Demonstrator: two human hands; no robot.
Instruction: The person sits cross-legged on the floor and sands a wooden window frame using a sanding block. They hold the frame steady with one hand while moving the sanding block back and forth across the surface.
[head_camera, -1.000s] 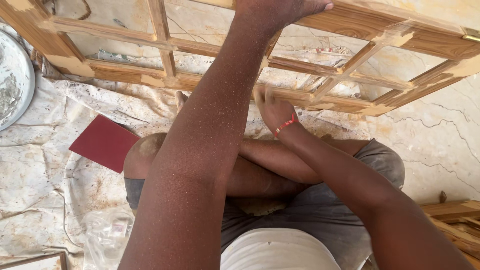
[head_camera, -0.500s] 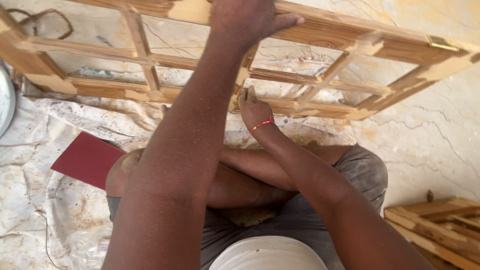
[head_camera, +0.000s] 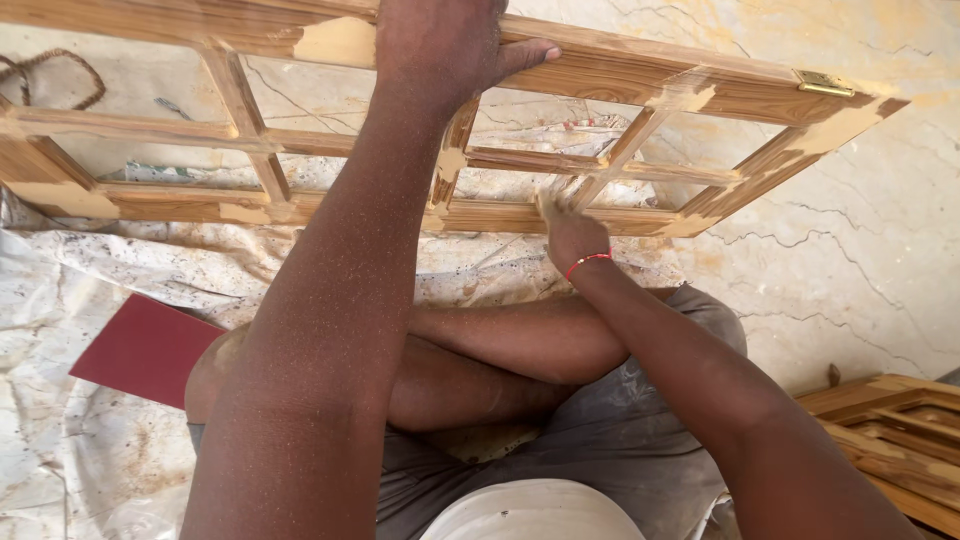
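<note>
My left hand (head_camera: 440, 45) clamps over the top rail of the wooden window frame (head_camera: 700, 90), steadying it on edge in front of my crossed legs. Right hand (head_camera: 568, 228) presses on the lower rail, blurred; can't tell what it grips. Red sandpaper sheet (head_camera: 145, 348) lies below-left, on the plastic sheeting (head_camera: 60, 290).

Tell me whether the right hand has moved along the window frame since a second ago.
Yes. The right hand has shifted rightward along the lower rail of the wooden window frame, away from the left hand gripping the top rail.
</note>
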